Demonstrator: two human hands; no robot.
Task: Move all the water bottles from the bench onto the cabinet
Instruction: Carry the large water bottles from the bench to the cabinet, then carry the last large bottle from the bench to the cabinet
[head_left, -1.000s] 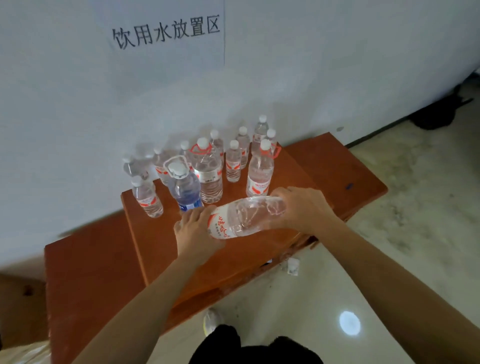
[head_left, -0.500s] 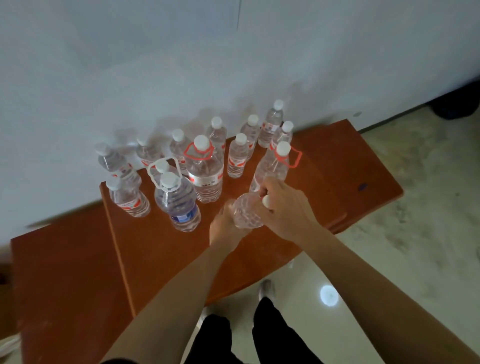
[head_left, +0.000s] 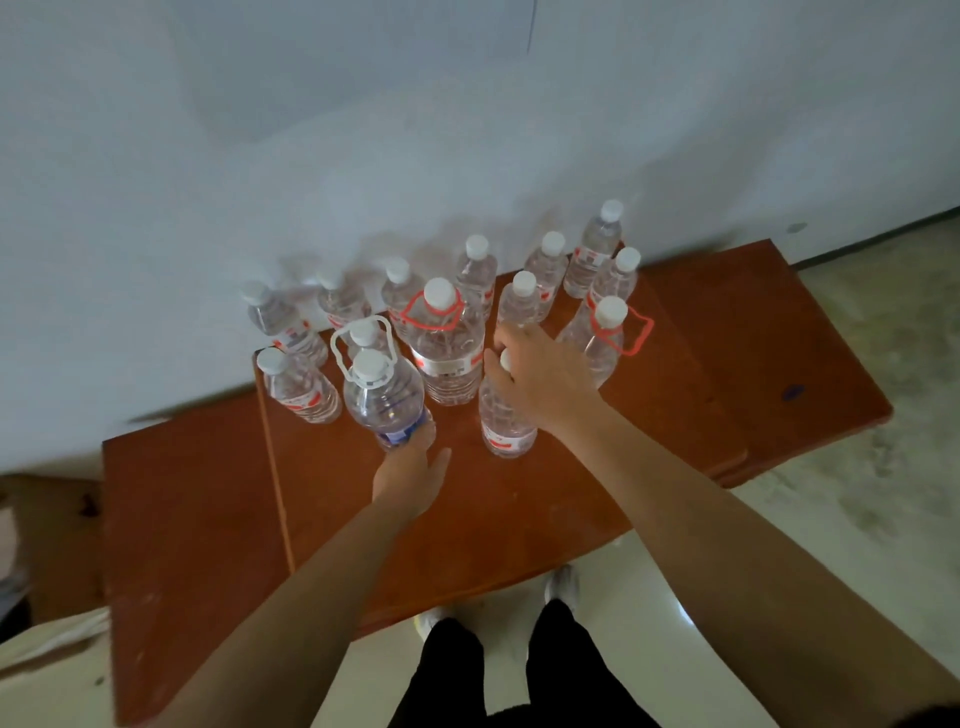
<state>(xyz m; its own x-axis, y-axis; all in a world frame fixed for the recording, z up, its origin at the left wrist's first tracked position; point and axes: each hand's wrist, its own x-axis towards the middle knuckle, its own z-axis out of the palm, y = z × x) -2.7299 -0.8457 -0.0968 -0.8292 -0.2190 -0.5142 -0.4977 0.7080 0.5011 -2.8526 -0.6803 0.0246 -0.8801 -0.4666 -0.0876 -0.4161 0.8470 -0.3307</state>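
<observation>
1. A small clear plastic water bottle with a red label (head_left: 506, 421) is being stood upright near the middle of the red-brown wooden cabinet top (head_left: 519, 509), just in front of the other bottles and well back from the front edge.
2. Its capped neck is being grasped from above by the right hand (head_left: 540, 382), with the fingers curled round it. This is probably so that the base is being settled flat before it is let go.
3. The left hand (head_left: 413, 470) is being held loose, with the thumb spread. Its straight fingers are touching the base of a large clear bottle with a blue label and a white carrying loop (head_left: 384, 397), apparently to guard that neighbour against a knock.
4. The other bottles, two large bottles with red loops (head_left: 447, 348) among them, are being grouped tightly toward the rear edge, against the pale wall (head_left: 311, 156). This is leaving the front edge free for arrivals.
5. Whether any bottles are waiting on the bench cannot be told.
</observation>
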